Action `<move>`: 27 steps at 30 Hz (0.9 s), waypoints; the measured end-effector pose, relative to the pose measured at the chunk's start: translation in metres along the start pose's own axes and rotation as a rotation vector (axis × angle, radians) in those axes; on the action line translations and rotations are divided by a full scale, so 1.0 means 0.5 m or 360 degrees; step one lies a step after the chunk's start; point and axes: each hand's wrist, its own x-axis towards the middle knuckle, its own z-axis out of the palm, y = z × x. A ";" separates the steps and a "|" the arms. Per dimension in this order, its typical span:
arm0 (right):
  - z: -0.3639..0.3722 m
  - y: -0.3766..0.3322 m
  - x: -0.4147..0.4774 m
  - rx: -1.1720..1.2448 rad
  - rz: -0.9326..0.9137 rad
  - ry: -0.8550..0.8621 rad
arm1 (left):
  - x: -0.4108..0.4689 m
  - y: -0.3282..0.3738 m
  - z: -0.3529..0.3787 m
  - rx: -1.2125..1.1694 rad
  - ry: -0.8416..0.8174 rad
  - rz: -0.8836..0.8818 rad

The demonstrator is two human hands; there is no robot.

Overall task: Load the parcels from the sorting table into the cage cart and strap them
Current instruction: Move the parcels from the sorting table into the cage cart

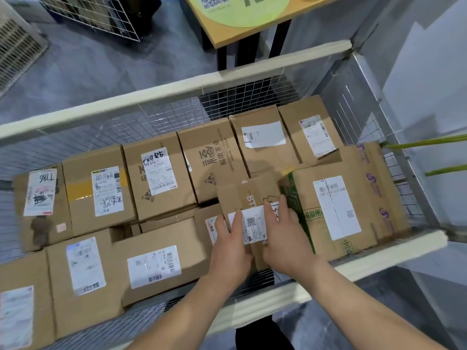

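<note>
Left hand (232,246) and right hand (284,238) clasp the small parcel (252,193), fingers across its label; boxes (101,193) crowd the cage cart (151,98) around it.

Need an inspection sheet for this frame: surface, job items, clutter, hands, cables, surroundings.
surface: cage cart, wire-mesh walls, pale padded rails; its mesh floor shows only in a gap by the near rail.
job's things: cardboard parcels packed in rows, labels up; small parcel held beside the green-printed box; two green straps at the right wall, not over the load.
clutter: nothing seen.
hands: left hand and right hand both hold the small parcel, fingers on its top; thumbs hidden.
cables: nothing seen.
surroundings: wooden table with a round green sticker, wire basket, grey floor.
</note>
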 end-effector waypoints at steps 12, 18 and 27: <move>0.008 -0.012 -0.027 -0.0147 0.0047 -0.0137 | -0.021 0.000 0.003 0.0228 -0.0164 0.0010; 0.008 -0.016 -0.053 -0.0035 0.0116 -0.0201 | -0.048 0.007 -0.015 0.0187 -0.0396 0.0010; -0.029 -0.004 -0.083 0.0201 0.0171 -0.0192 | -0.037 -0.002 -0.058 0.0261 -0.0632 0.0007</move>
